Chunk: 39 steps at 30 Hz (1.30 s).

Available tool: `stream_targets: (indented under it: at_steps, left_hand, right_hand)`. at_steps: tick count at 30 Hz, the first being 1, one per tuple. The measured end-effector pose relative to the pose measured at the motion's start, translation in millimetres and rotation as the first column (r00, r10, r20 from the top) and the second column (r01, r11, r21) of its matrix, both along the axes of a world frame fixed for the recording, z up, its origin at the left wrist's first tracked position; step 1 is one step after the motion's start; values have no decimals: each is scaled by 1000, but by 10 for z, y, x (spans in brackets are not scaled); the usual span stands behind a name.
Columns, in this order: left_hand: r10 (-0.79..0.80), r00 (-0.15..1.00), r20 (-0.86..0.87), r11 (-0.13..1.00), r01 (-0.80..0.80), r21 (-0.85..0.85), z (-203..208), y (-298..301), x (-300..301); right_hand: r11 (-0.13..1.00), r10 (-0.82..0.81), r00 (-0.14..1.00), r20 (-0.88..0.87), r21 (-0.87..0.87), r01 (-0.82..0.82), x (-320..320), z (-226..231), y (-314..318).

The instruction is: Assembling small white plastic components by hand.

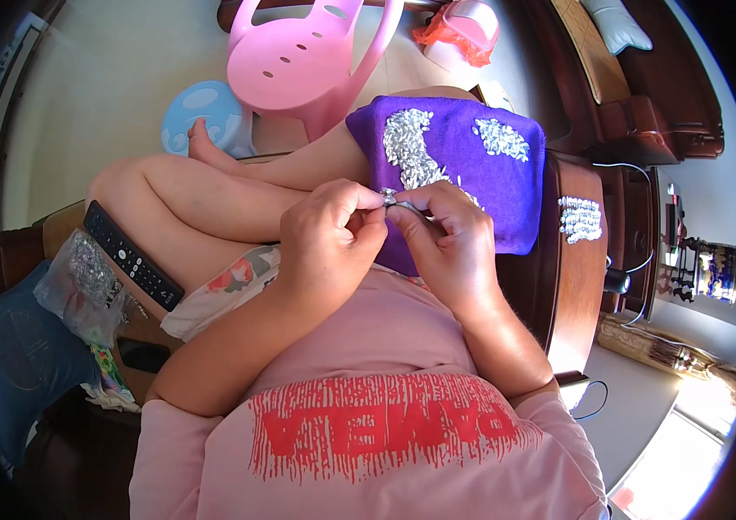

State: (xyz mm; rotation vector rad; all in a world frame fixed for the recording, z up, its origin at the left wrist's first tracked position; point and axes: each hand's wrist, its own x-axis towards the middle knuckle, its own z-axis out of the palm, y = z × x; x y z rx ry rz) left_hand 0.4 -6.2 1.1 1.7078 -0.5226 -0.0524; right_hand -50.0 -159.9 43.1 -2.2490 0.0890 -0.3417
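Note:
Just in front of my body, my left hand (329, 234) and my right hand (454, 247) meet fingertip to fingertip. Between them both pinch a few small silver beads (389, 198); any thread through these is too fine to make out. Right under and beyond the fingers, a purple cloth (506, 208) is spread over my lap at the right. On it lie a long curved heap of loose silver beads (408, 149) and a smaller heap of beads (501, 139) farther right. My right hand partly hides the near end of the long heap.
Several beaded strands (580, 219) rest on the wooden armrest (567, 299) at right. To my left are a black remote control (134, 257), a clear plastic bag (82, 282) and a blue cushion (17, 347). Ahead stand a pink chair (294, 65) and a blue stool (203, 113).

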Motion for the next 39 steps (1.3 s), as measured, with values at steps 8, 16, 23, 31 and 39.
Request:
stream_targets:
  at_steps: [8, 16, 23, 31, 39]
  left_hand:
    - [-28, 997, -78, 998, 24, -55, -26, 8, 0]
    - [-82, 937, -340, 992, 42, -123, -70, 23, 37]
    - [-201, 879, -431, 961, 92, -260, 23, 35, 46]
    - [-253, 784, -567, 948, 84, -306, 139, 49, 80]
    - [-220, 765, -606, 956, 44, -291, 116, 57, 88]
  right_hand:
    - [1000, -5, 1000, 6, -22, 5, -8, -2, 18]
    - [995, 93, 986, 135, -57, -86, -11, 51, -30]
    - [998, 59, 995, 75, -27, -57, -8, 28, -25]
    - [998, 59, 993, 106, -26, -57, 11, 7, -64]
    - [997, 76, 990, 115, -11, -75, 4, 33, -50]
